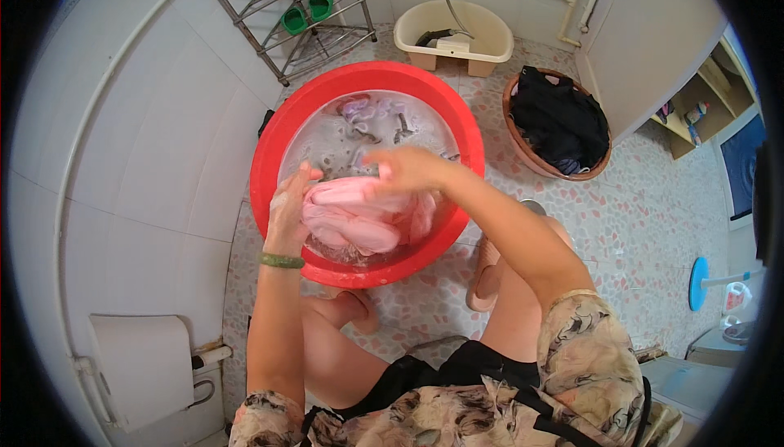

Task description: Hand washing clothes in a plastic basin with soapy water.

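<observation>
A large red basin (269, 149) stands on the floor in front of me, holding cloudy, sudsy water and soaked laundry. A bunched pink cloth (359, 222) lies at its near side, wet and folded over itself. At the cloth's left edge is my left hand (287, 206), with suds on its skin and its fingers closed about the fabric, partly hidden. My right hand (408, 171) is over the cloth's upper right part, somewhat blurred, its visible fingers stretched leftward and apart. Behind both hands, purple and dark patterned fabric (359, 112) shows through the water.
Right of the basin sits a brownish tub (508, 124) heaped with black clothes (559, 120). A cream footed basin (494, 34) with a shower hose stands at the back wall. A metal corner rack (282, 71) holds green slippers (320, 7). My slippered feet flank the red basin's near side.
</observation>
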Motion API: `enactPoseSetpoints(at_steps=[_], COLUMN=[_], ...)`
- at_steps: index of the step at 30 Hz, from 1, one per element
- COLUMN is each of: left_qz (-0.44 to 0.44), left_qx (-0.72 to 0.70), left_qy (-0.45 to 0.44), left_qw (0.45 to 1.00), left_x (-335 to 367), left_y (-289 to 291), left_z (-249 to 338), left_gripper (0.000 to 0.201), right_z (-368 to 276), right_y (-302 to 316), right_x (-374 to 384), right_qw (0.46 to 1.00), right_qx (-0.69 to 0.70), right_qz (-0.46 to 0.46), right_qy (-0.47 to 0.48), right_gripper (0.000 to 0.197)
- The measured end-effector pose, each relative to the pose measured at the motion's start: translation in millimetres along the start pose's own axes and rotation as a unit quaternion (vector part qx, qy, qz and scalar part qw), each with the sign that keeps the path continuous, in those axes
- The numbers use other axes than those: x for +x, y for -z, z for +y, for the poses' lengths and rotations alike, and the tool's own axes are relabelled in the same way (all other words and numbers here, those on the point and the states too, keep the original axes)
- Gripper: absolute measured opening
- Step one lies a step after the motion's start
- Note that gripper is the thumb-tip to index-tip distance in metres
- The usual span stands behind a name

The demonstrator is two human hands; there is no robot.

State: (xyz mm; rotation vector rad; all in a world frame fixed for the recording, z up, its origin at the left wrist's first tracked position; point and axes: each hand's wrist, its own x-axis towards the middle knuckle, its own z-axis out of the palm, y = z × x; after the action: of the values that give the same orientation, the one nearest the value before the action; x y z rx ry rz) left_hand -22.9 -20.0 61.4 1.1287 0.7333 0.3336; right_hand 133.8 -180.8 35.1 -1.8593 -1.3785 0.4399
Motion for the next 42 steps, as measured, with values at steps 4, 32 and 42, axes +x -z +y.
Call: enactPoseSetpoints(at_steps=[4, 32, 42], left_qz=[-0.016, -0.326, -0.224], left_qx=[0.062, -0.296, -0.272], left_qy=[-0.033, 0.163, -0.054], left_qw=[0.997, 0.883, 0.935], left_x=[5, 16, 9], left_y=[28, -47, -38], left_z=[4, -55, -57], left_gripper=[0.029, 0.023, 0.031], right_z=[-2, -46, -81], right_y=[-25, -50, -68], right_x=[-9, 30, 14], right_qw=[0.939, 0.95, 0.983], right_qx=[-0.163, 0.139, -0.088], right_qz=[-0.293, 0.269, 0.16], right_qy=[-0.079, 0.077, 0.019], right_gripper=[0.042, 0.009, 0.014])
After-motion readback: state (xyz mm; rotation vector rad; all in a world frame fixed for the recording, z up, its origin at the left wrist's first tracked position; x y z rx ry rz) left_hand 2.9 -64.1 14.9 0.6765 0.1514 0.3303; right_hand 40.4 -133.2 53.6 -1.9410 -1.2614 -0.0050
